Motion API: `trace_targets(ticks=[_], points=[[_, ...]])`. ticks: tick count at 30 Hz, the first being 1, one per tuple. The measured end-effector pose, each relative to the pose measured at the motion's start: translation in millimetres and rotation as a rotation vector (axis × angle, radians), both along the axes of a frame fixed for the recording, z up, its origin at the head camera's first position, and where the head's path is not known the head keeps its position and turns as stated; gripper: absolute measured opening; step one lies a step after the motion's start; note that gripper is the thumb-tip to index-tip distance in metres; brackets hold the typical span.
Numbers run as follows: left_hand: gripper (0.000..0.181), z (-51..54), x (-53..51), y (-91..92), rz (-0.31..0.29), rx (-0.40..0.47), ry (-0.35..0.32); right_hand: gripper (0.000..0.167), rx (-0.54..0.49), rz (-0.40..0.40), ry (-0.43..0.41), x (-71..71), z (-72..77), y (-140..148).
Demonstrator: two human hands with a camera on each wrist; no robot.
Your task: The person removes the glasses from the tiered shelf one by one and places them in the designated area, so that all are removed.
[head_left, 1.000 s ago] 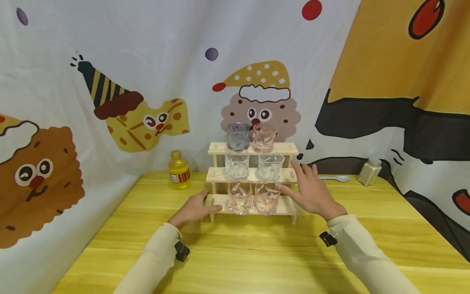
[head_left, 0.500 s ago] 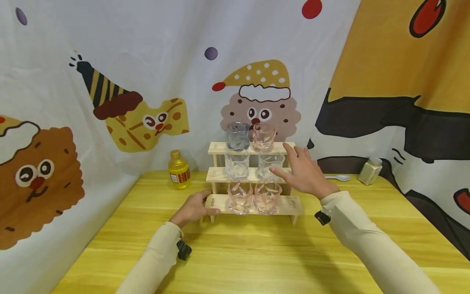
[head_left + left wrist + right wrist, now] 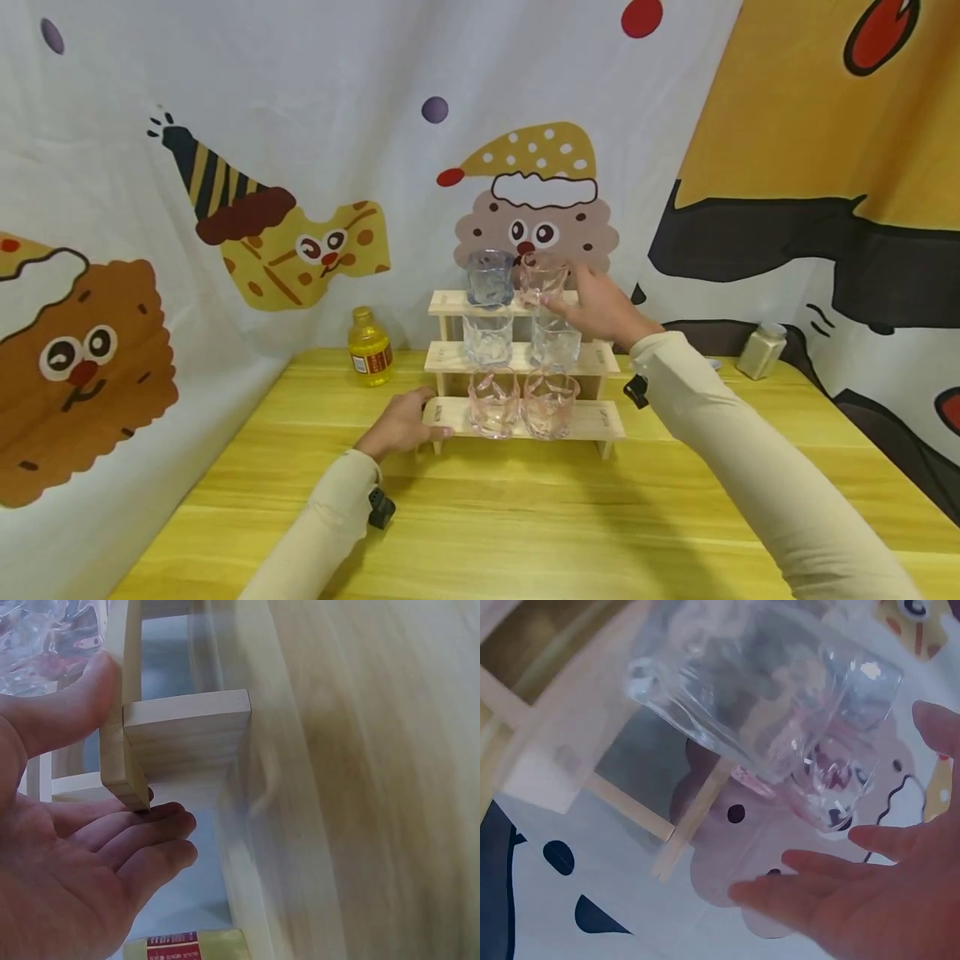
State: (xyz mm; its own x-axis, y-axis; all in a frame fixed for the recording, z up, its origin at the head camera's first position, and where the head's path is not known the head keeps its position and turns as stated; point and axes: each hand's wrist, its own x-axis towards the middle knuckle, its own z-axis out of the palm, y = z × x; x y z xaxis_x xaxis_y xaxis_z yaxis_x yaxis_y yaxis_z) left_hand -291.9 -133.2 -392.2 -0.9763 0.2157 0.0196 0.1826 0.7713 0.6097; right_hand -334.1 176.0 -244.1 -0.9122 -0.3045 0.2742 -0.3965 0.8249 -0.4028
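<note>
A three-tier wooden stand (image 3: 597, 418) bears drinking glasses on each step. My left hand (image 3: 401, 423) grips the left end of its lowest board; in the left wrist view the thumb lies over the plank (image 3: 124, 754) and the fingers reach beneath it. At the top right, my right hand (image 3: 603, 307) spreads around a pink glass (image 3: 540, 273). In the right wrist view the fingers are extended beside that pink glass (image 3: 832, 780), apparently not closed on it. A blue glass (image 3: 490, 279) stands to its left. Clear glasses (image 3: 487, 340) fill the middle step, pink ones (image 3: 493, 406) the lowest.
A yellow bottle (image 3: 369, 350) stands left of the stand. At the right back is a lidded jar (image 3: 761, 352), with a spoon (image 3: 714, 363) mostly hidden behind my right sleeve. A cartoon-printed cloth (image 3: 360, 67) hangs close behind the wooden table (image 3: 480, 517).
My right hand has moved from the stand's lower right side up and leftward to the top pink glass. My left hand has stayed at the lowest board; the glasses have not moved.
</note>
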Motion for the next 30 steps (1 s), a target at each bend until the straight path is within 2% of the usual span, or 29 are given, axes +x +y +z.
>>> trace_targets(ticks=[6, 11, 20, 30], points=[[0.061, 1.3, -0.7, -0.4, 0.012, -0.007, 0.004, 0.085, -0.074, 0.002, -0.102, -25.1, 11.9, -6], [0.061, 0.8, -0.8, -0.9, 0.008, -0.009, 0.006, 0.084, -0.124, -0.03, -0.139, -39.4, 13.5, -10], [0.061, -2.0, -1.6, 0.0, 0.01, 0.002, 0.004, 0.068, -0.293, -0.047, -0.189, -52.6, 9.2, -17], [0.058, -5.4, -0.7, 0.2, 0.021, 0.024, 0.0, 0.075, -0.495, -0.051, -0.232, -57.0, 2.2, -18]])
